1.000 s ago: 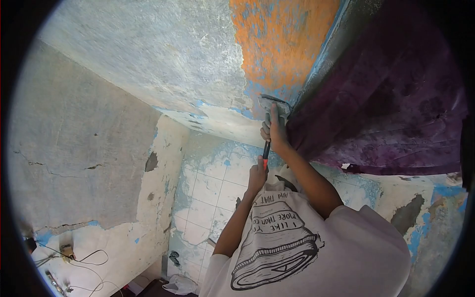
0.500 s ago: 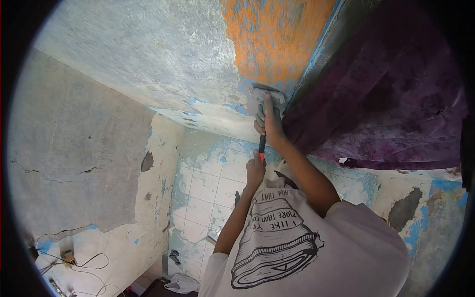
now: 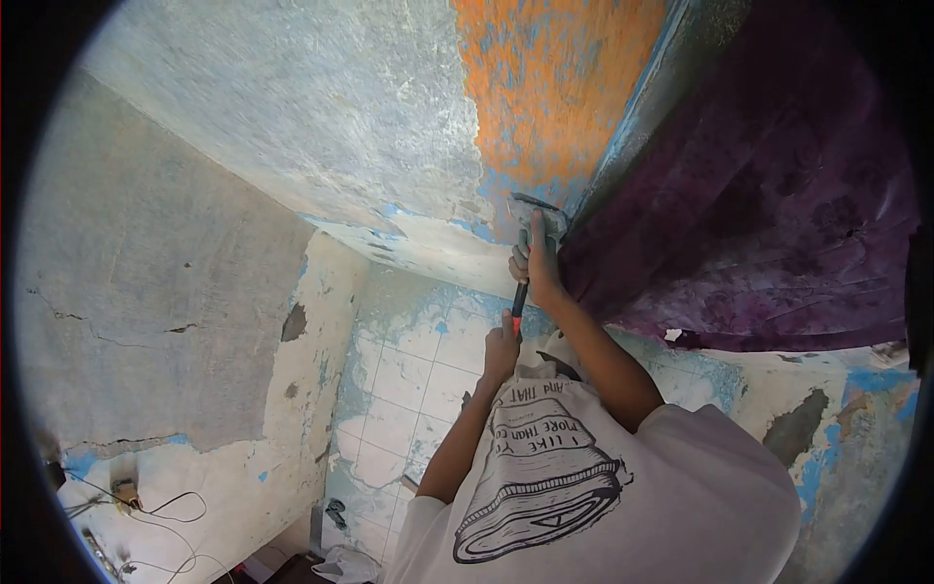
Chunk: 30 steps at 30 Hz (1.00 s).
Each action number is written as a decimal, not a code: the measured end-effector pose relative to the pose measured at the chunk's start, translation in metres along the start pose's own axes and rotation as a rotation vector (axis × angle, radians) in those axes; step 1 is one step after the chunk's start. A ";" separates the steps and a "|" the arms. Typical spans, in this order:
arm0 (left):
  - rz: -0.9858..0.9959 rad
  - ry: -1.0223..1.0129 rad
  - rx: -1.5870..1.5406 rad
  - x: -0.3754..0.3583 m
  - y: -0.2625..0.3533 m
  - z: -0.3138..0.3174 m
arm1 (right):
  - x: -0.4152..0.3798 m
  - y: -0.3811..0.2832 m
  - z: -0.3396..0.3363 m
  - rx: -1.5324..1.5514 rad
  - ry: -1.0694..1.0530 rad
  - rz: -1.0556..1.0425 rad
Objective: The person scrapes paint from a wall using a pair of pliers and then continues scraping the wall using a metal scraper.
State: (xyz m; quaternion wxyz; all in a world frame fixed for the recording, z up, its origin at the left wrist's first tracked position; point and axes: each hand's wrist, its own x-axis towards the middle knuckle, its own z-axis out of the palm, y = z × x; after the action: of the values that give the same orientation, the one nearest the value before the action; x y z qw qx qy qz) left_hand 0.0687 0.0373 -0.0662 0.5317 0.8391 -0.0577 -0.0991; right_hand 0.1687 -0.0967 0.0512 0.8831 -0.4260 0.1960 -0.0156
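A long-handled wall scraper [image 3: 520,296] with a black and red handle is held in both hands. My right hand [image 3: 539,259] wraps the upper handle, its index finger stretched toward the wide blade. Lower down, my left hand [image 3: 502,348] is closed around the handle's end near the red part. The blade lies against the wall just below a patch of orange paint [image 3: 550,88], where blue paint shows through. To the left of the orange is bare grey-white wall [image 3: 360,107].
A dark purple cloth [image 3: 730,224] hangs close to my right hand. White floor tiles [image 3: 399,380] lie below, strewn with blue and pale flakes. Cables [image 3: 185,511] and a plastic bag [image 3: 347,565] are at the lower left. The left wall [image 3: 165,273] has cracks.
Both hands and the scraper have shifted slightly down and right in the view. The wall has shifted in the view too, and the grip looks the same.
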 end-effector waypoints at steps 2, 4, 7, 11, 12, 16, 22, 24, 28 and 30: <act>-0.166 -0.046 -0.047 0.000 0.008 -0.003 | -0.009 -0.016 0.017 -0.020 0.005 -0.021; -0.134 -0.032 -0.034 -0.003 0.019 -0.004 | -0.016 -0.016 0.014 -0.052 0.020 -0.015; -0.163 -0.039 -0.075 0.000 0.015 -0.003 | -0.007 -0.009 0.007 -0.033 -0.008 -0.037; -0.071 0.001 -0.023 0.007 0.030 -0.006 | -0.011 -0.029 0.024 -0.041 0.022 -0.066; -0.114 -0.010 -0.076 0.003 0.037 -0.008 | -0.015 -0.032 0.027 -0.034 -0.003 -0.083; -0.044 -0.033 -0.082 0.005 0.000 0.005 | -0.007 -0.018 0.006 -0.053 -0.041 -0.118; -0.221 -0.080 -0.127 0.004 0.033 -0.006 | -0.018 -0.029 0.015 -0.002 -0.026 -0.088; -0.274 -0.101 -0.152 0.003 0.036 -0.009 | -0.017 -0.037 0.018 -0.062 -0.084 -0.121; -0.329 -0.105 -0.138 -0.002 0.043 -0.017 | -0.006 -0.009 -0.001 -0.029 0.010 -0.007; -0.348 -0.104 -0.116 -0.002 0.043 -0.020 | 0.000 -0.007 -0.011 0.094 -0.247 0.003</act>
State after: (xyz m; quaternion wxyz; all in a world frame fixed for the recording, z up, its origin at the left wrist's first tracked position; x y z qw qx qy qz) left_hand 0.0720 0.0372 -0.0192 0.5504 0.7981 0.0666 -0.2362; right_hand 0.1658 -0.1091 0.0506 0.9196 -0.3823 0.0858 0.0292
